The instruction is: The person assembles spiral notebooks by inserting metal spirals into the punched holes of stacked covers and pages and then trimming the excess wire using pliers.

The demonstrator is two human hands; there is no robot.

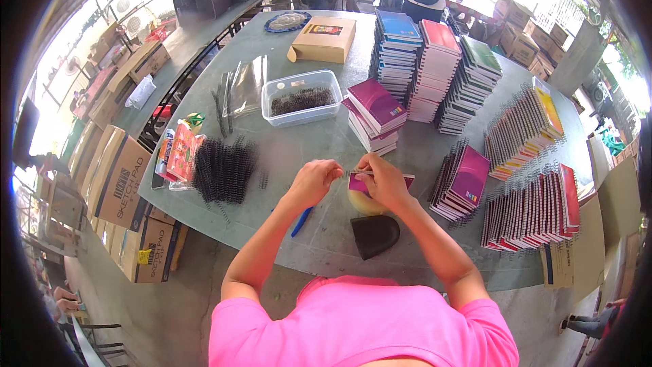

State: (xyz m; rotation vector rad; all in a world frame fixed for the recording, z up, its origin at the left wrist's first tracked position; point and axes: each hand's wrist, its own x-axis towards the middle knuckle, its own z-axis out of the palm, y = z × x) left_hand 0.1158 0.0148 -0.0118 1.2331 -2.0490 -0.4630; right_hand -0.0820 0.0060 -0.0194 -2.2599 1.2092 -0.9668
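Observation:
Near the front middle of the table, my right hand (384,182) is closed at the edge of a small purple notebook (356,184), mostly covering it. To its left, just apart, my left hand (316,181) has its fingertips pinched together; whatever is in them is too small to make out. Under the notebook shows a round, pale yellow object (367,204). A dark, round-ended pad (375,235) lies closer to me, and a blue pen (301,221) rests below my left hand. Beyond my hands stands a stack of purple notebooks (375,105).
Black spiral coils (224,170) are heaped at left, with more in a clear plastic tub (302,117). Tall stacks of blue (398,27), red (440,35) and green (481,54) notebooks stand behind. Bound purple (468,175), yellow (547,110) and red (569,190) notebooks fill the right.

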